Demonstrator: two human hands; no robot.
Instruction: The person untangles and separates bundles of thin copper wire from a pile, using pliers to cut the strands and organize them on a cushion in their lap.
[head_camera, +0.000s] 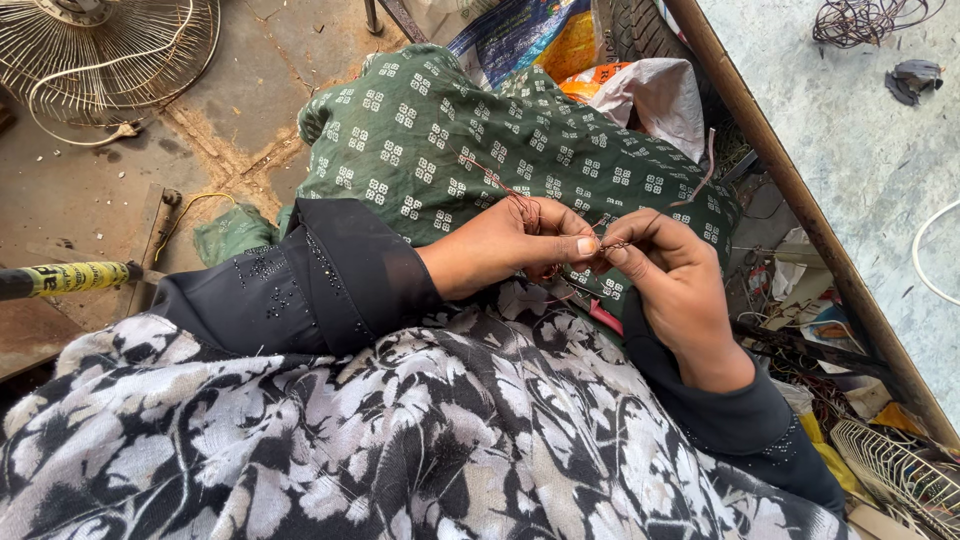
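Above the lap, over a green cloth printed with small white squares (440, 140), the left hand (520, 245) and the right hand (670, 280) meet fingertip to fingertip on a thin reddish-brown copper wire (500, 185). Both hands are closed in a pinch on it: the left thumb and fingers press together around a small bunched tangle of the strand, and the right forefinger and thumb clamp the same strand just beside them. From the pinch one length runs up and to the left across the green cloth, while another, paler end (705, 170) rises up and to the right; so the wire's long axis lies roughly crosswise to the forearms, bending at the fingers. Such a wire looks very light and springy, easy to kink and likely to slip from smooth fingertips, so a hold close to the working point, as now, seems the surest. Nearby lie a round wire fan guard (110, 50) on the concrete floor, a dark coil of wire (865, 20) on the pale bench (860, 150) to the right, and a white plastic bag (655, 95).
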